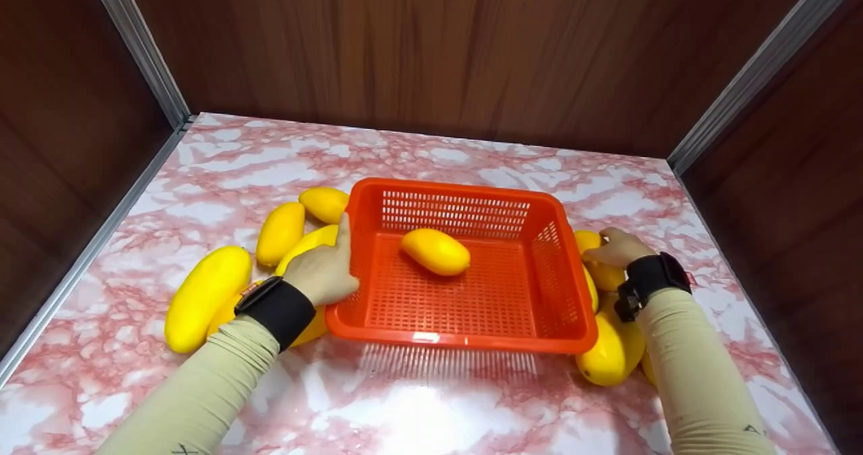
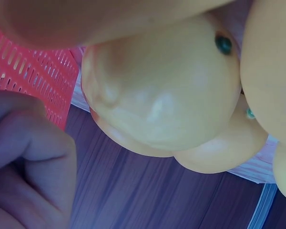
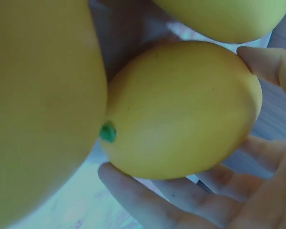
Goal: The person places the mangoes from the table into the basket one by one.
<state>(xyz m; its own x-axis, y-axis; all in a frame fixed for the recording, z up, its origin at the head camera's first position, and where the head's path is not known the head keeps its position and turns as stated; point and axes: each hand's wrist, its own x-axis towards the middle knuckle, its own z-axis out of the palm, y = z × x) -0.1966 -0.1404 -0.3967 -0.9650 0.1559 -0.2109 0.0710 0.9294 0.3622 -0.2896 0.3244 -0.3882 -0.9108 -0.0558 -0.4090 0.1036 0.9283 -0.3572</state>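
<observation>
Yellow fruit [image 3: 186,109] in right hand [image 1: 621,249], fingers part-spread around it, left hand [image 1: 320,273] gripping red basket [image 1: 465,342] by left rim, fingers curled, second fruit [image 1: 437,251] inside.

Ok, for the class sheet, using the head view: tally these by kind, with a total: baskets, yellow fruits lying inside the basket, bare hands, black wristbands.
Basket: 1
Yellow fruit inside it: 1
Bare hands: 2 (left hand, right hand)
Black wristbands: 2 (left wristband, right wristband)
Total: 6
</observation>
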